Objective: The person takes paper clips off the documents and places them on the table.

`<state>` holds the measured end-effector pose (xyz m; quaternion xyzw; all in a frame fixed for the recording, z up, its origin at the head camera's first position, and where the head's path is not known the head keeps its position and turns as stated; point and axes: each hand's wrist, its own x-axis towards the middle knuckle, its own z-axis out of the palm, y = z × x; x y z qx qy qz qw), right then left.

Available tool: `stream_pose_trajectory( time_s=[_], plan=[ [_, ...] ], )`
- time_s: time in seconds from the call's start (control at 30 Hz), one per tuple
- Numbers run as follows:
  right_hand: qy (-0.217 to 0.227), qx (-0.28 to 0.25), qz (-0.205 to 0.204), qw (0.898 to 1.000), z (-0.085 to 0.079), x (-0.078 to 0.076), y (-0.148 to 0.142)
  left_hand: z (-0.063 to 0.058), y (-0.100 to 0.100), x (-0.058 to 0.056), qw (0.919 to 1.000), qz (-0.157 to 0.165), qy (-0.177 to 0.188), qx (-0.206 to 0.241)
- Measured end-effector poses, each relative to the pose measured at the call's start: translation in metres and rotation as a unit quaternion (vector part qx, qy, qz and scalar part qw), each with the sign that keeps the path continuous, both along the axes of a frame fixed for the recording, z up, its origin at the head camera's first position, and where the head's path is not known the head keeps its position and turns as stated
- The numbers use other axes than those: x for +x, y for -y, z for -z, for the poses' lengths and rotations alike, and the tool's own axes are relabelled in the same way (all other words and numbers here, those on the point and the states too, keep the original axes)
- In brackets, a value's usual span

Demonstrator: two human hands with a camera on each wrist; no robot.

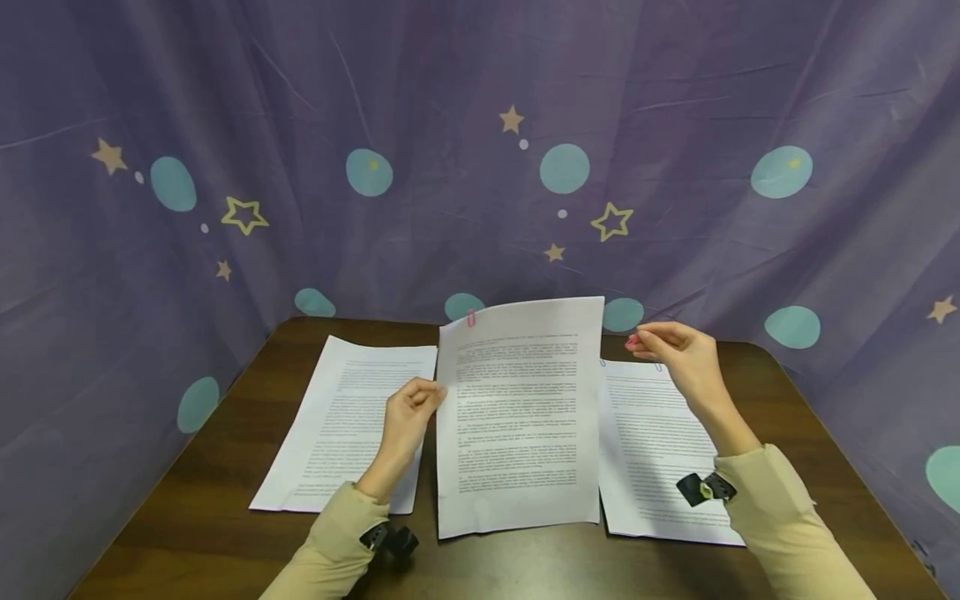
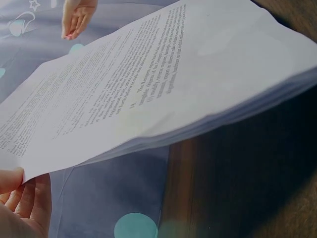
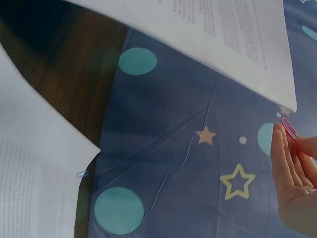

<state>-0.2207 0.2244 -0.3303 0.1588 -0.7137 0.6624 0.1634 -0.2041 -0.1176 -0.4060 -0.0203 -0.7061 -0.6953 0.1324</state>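
My left hand (image 1: 408, 417) pinches the left edge of a stack of printed sheets (image 1: 517, 417) between thumb and fingers, holding it raised and tilted up over the table. In the left wrist view the stack (image 2: 109, 84) shows several layers at its lower edge. A pink paper clip (image 1: 471, 317) sits on the stack's top edge, near the left corner. Off the stack's upper right corner, my right hand (image 1: 682, 358) pinches a second pink paper clip (image 3: 289, 128) between thumb and fingertips. That clip is apart from the paper.
A printed stack (image 1: 360, 417) lies on the brown table (image 1: 202, 500) at the left. Another stack (image 1: 667, 467) lies at the right, with blue clips (image 3: 82, 174) on its top edge. A purple curtain (image 1: 450, 100) with stars and dots hangs behind.
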Motion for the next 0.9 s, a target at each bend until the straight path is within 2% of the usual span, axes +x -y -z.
stream_pose_trajectory(
  time_s=[0.4, 0.47, 0.5, 0.6, 0.63, 0.7, 0.73, 0.77, 0.8, 0.87, 0.9],
  plan=[
    [0.020, 0.045, 0.027, 0.998, 0.023, 0.011, -0.037, 0.000, -0.001, 0.002, 0.9999, -0.010, 0.000, -0.011],
    [0.024, 0.052, 0.032, 0.998, 0.031, 0.011, -0.047, 0.001, -0.001, 0.002, 0.9999, -0.009, 0.000, -0.008],
    [0.019, 0.039, 0.015, 0.999, 0.041, 0.007, -0.056, 0.001, -0.001, 0.002, 0.9999, -0.008, 0.001, -0.007],
    [0.027, 0.040, 0.013, 0.999, 0.059, 0.004, -0.076, 0.001, 0.000, 0.002, 1.0000, -0.005, -0.001, -0.006],
    [0.022, 0.022, -0.008, 0.999, 0.068, 0.001, -0.086, 0.001, 0.000, 0.002, 1.0000, -0.005, -0.003, -0.006],
    [0.035, 0.035, 0.003, 0.999, 0.073, 0.003, -0.096, 0.001, 0.000, 0.002, 0.9999, -0.003, -0.006, -0.010],
    [0.052, 0.063, 0.033, 0.996, 0.069, 0.009, -0.096, 0.001, -0.001, 0.002, 0.9999, -0.002, -0.006, -0.010],
    [0.066, 0.072, 0.039, 0.994, 0.067, 0.013, -0.099, 0.001, 0.000, 0.002, 0.9999, -0.001, -0.007, -0.011],
    [0.071, 0.061, 0.030, 0.995, 0.074, 0.012, -0.107, 0.001, 0.000, 0.002, 0.9999, -0.001, -0.006, -0.011],
    [0.101, 0.084, 0.050, 0.990, 0.080, 0.015, -0.118, 0.001, -0.001, 0.002, 0.9999, 0.000, -0.004, -0.011],
    [0.112, 0.082, 0.051, 0.989, 0.090, 0.012, -0.129, 0.000, -0.001, 0.002, 0.9999, -0.001, -0.004, -0.010]
  ],
)
